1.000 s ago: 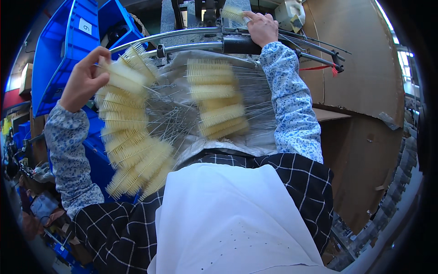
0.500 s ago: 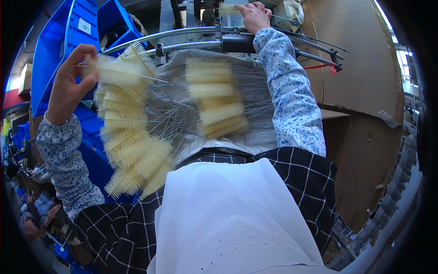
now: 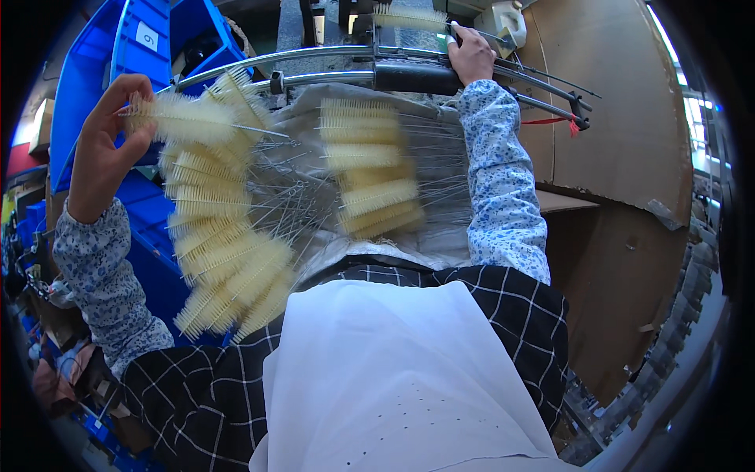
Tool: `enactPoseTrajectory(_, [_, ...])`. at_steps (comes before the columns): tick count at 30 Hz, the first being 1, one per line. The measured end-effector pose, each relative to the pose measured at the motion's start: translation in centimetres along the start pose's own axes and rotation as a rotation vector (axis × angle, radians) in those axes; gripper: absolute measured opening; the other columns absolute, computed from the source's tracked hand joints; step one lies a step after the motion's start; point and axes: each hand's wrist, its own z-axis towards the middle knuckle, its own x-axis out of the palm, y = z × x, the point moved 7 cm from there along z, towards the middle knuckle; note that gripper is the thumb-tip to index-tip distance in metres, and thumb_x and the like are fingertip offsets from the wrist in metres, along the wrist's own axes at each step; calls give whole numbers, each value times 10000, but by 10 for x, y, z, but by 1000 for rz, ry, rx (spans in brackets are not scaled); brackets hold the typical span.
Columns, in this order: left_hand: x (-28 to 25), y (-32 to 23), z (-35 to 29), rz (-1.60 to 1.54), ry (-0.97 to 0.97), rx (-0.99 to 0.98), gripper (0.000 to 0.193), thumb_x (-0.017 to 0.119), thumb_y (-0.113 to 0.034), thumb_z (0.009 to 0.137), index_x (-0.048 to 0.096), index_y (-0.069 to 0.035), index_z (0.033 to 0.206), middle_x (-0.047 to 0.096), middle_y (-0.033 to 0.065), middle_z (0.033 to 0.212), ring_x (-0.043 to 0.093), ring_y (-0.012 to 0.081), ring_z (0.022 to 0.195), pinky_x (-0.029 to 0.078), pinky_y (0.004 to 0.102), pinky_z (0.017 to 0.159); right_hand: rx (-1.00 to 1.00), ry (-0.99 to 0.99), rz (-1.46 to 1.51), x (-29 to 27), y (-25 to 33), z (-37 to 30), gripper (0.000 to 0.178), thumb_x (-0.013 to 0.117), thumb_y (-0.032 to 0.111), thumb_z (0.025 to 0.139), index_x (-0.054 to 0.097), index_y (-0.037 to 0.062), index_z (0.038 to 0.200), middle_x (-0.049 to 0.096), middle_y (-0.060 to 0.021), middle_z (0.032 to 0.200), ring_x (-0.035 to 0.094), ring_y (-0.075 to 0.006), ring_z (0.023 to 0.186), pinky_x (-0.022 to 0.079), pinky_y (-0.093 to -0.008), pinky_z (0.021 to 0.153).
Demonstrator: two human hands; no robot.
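In my left hand (image 3: 110,145) is a bottle brush (image 3: 185,118) with pale yellow bristles, pinched at its bristle end, its wire stem pointing right. It hangs over a curved row of similar brushes (image 3: 208,204) at the left of my lap. Another brush (image 3: 409,17) lies sideways at the machine (image 3: 334,59) at the top. My right hand (image 3: 473,57) is at the right end of that brush's bristles, its bent fingers closed about the stem, partly hiding it. A second stack of brushes (image 3: 370,169) lies in the middle, wire stems to the right.
Two curved metal rails (image 3: 322,79) cross in front of the machine, with a black sleeve (image 3: 417,77) on them. Blue bins (image 3: 86,86) stand at the left. Cardboard (image 3: 605,102) walls the right side. Grey sheeting (image 3: 303,118) lies under the brushes.
My right hand has slid right and slightly down, from over the upper brush's bristles to its stem end, uncovering the bristles. My left hand, with its brush, has shifted slightly left.
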Motion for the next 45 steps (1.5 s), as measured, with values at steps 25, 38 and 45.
enactPoseTrajectory(25, [-32, 0, -15, 74, -120, 8, 341, 513, -97, 773, 435, -32, 1099, 462, 11, 921, 447, 55, 734, 371, 190, 648, -30, 14, -69, 13, 52, -5, 292, 496, 195, 739, 564, 126, 1015, 569, -66, 992, 540, -244, 930, 403, -448, 778])
enactPoseTrajectory(38, [14, -15, 30, -194, 82, 142, 357, 473, -141, 788, 403, -35, 1123, 444, 29, 940, 444, 70, 674, 385, 202, 569, -147, 368, 27, -22, -43, 29, 271, 433, 235, 815, 556, 147, 1040, 577, -155, 943, 538, -303, 896, 417, -351, 791])
enactPoseTrajectory(45, [78, -53, 50, -507, 194, 96, 221, 531, -109, 779, 408, -82, 961, 457, -28, 733, 468, 32, 632, 442, 184, 659, -60, 978, 628, -98, 12, -72, 375, 490, 266, 842, 470, 66, 1159, 537, -73, 1071, 495, -183, 1002, 381, -285, 879])
